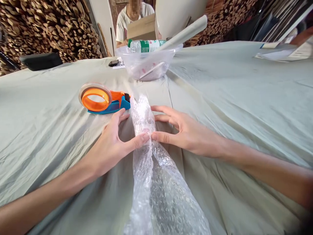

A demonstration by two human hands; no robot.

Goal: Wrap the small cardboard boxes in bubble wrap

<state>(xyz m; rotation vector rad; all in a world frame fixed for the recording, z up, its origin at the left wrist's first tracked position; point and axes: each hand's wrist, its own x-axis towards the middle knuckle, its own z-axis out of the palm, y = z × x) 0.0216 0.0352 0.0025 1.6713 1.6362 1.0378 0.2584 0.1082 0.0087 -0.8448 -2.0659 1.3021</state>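
A long strip of clear bubble wrap (146, 163) runs from the near edge up the middle of the cloth-covered table, its far part folded into a narrow roll. My left hand (113, 135) presses its thumb on the folded part, with its fingers curved along the left side. From the right, my right hand (179, 130) pinches the same wrap between thumb and fingers, its thumb tip close to the left one. Whatever may lie inside the folds cannot be made out. Just beyond my left fingertips stands an orange and blue tape dispenser (105, 99) with a roll of tape.
A clear plastic basin (149, 63) at the back holds a green-labelled bottle (146, 46) and a white roll (188, 31). Behind it, a person (122, 24) has a cardboard box (141, 28). A black case (41, 61) lies back left; papers (281, 55) lie back right.
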